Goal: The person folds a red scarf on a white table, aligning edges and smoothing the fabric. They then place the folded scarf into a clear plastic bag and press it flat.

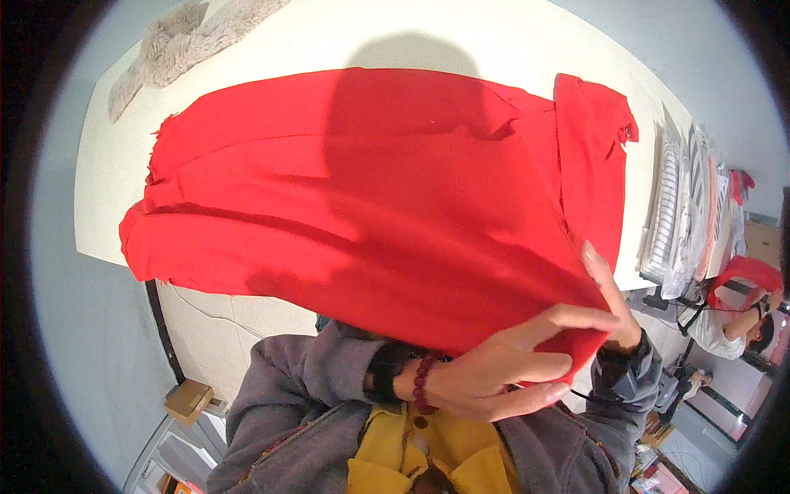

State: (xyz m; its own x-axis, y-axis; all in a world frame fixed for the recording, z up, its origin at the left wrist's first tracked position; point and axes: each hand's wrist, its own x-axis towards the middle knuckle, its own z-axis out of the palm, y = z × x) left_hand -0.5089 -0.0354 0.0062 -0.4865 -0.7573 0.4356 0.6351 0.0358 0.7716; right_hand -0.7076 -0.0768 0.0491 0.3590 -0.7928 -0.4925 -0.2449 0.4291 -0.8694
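A wide red fringed scarf (395, 181) lies spread across the white table, with frayed ends at the left and a flap turned over at the far right. Its near edge hangs over the table's front toward me. My left hand (502, 370), with a dark red bead bracelet at the wrist, reaches across my body and grips the near right corner of the scarf. Beside it, my right hand (615, 309) holds the same corner from the right, one finger lying up along the cloth; its other fingers are mostly hidden behind the fabric.
A fluffy beige fur piece (177, 45) lies at the table's far left. Several plastic-wrapped folded textiles (671, 206) stand along the right edge of the white table (527, 37). A small cardboard box (188, 401) sits low at the left. Another person (728, 325) works at the far right with red cloth.
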